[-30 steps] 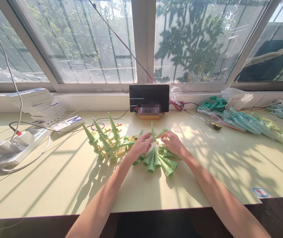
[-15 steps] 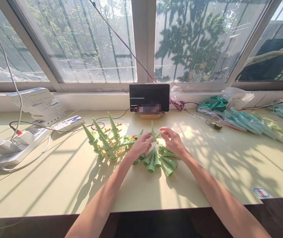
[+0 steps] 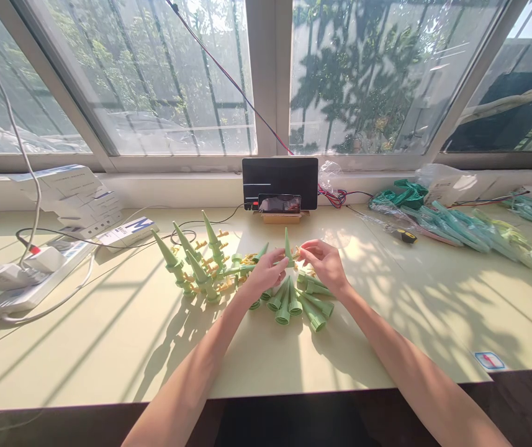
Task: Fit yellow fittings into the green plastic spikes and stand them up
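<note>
My left hand (image 3: 264, 274) is closed round the base of a green cone-shaped spike (image 3: 288, 246), which points up. My right hand (image 3: 324, 263) pinches a small yellow piece (image 3: 297, 253) at the spike's right side. Below both hands lies a fan of loose green spikes (image 3: 293, 302) on the pale table (image 3: 107, 335). To the left stand several assembled green spikes with yellow fittings (image 3: 195, 261), tips up. More small yellow parts (image 3: 248, 258) lie just behind my left hand.
A dark screen (image 3: 279, 180) with a phone on a wooden stand (image 3: 279, 205) stands at the window. Left are a power strip with cables (image 3: 33, 273) and paper boxes (image 3: 74, 195). Right are bagged green parts (image 3: 470, 230) and a small yellow-black tool (image 3: 406, 236).
My right hand let go of a green side piece, opened for a moment, then closed in a pinch at the spike's right side. My left hand kept hold of the upright spike.
</note>
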Tool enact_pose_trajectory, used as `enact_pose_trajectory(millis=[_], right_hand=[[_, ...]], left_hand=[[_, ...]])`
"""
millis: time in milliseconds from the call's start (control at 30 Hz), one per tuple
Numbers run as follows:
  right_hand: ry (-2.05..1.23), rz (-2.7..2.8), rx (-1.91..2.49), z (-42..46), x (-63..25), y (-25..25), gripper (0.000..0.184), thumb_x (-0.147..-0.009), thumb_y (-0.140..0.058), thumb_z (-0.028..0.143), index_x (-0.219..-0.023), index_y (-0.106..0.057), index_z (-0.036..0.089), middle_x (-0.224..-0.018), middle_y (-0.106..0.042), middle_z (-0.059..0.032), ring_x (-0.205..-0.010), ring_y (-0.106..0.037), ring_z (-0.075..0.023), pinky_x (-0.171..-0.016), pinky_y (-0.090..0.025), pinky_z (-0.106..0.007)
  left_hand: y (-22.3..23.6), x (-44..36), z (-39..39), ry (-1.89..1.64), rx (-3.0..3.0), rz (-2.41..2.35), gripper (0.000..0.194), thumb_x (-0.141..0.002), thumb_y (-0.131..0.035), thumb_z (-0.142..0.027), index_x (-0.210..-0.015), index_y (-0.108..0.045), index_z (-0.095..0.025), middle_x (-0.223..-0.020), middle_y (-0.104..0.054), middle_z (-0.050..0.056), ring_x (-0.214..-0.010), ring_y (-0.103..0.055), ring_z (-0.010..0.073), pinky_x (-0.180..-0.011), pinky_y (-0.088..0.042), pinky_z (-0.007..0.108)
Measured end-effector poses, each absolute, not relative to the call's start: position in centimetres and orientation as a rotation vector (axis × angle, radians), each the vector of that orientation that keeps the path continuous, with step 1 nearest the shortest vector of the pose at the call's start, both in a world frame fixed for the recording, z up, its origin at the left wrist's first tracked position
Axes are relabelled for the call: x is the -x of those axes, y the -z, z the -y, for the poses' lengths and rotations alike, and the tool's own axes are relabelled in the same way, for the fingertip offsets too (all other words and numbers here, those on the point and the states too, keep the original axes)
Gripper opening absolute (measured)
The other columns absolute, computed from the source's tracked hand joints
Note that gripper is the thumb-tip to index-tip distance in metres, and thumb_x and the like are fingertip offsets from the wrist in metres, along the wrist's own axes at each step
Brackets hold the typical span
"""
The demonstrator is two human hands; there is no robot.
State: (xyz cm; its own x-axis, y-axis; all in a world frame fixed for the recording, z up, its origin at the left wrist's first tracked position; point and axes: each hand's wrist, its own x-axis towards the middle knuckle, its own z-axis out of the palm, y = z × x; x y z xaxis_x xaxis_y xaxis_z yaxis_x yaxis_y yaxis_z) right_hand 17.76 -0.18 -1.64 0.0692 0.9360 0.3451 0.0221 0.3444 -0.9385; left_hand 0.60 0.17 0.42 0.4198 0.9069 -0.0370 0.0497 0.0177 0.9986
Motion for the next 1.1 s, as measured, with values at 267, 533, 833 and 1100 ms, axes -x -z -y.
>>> enact_pose_trajectory(millis=[267, 533, 833, 1100], right_hand=[[-0.895, 1.328, 0.993, 0.11, -17.71, 1.89, 0.027, -0.075, -0.069, 0.044, -0.082, -0.061, 0.019, -0.075, -0.068, -0.0041, -0.067, -0.067, -0.0184, -0.058, -0.051, -0.028], [-0.827, 1.356, 1.028, 0.02, -17.75, 2.20, 0.025, -0.079, -0.065, 0.044, -0.080, -0.060, 0.019, -0.072, -0.066, -0.0028, -0.065, -0.064, -0.0170, -0.059, -0.051, -0.028], [-0.766, 1.387, 1.093, 0.29, -17.64, 2.07, 0.028, -0.078, -0.065, 0.047, -0.076, -0.059, 0.020, -0.071, -0.067, -0.0035, -0.060, -0.064, -0.0171, -0.055, -0.050, -0.027], [-0.769, 1.388, 1.143, 0.36, -17.63, 2.13, 0.031, -0.077, -0.066, 0.049, -0.074, -0.059, 0.019, -0.068, -0.067, -0.0038, -0.056, -0.062, -0.0165, -0.053, -0.048, -0.027]], left_hand=[[-0.70, -0.68, -0.04, -0.856, -1.365, -0.935, 0.049, -0.078, -0.067, -0.046, -0.119, -0.061, -0.019, -0.083, -0.051, 0.003, -0.050, -0.037, 0.0046, -0.041, -0.022, 0.020], [-0.82, -0.60, -0.03, -0.834, -1.399, -0.910, 0.048, -0.079, -0.066, -0.047, -0.118, -0.061, -0.020, -0.081, -0.049, 0.002, -0.050, -0.037, 0.0048, -0.041, -0.021, 0.020], [-0.83, -0.58, 0.09, -0.897, -1.429, -0.939, 0.045, -0.078, -0.067, -0.048, -0.111, -0.061, -0.018, -0.080, -0.050, 0.001, -0.048, -0.033, 0.0038, -0.042, -0.022, 0.021], [-0.51, -0.54, -0.09, -0.932, -1.532, -0.998, 0.045, -0.080, -0.064, -0.047, -0.115, -0.060, -0.018, -0.088, -0.056, 0.004, -0.048, -0.037, 0.0043, -0.040, -0.029, 0.020]])
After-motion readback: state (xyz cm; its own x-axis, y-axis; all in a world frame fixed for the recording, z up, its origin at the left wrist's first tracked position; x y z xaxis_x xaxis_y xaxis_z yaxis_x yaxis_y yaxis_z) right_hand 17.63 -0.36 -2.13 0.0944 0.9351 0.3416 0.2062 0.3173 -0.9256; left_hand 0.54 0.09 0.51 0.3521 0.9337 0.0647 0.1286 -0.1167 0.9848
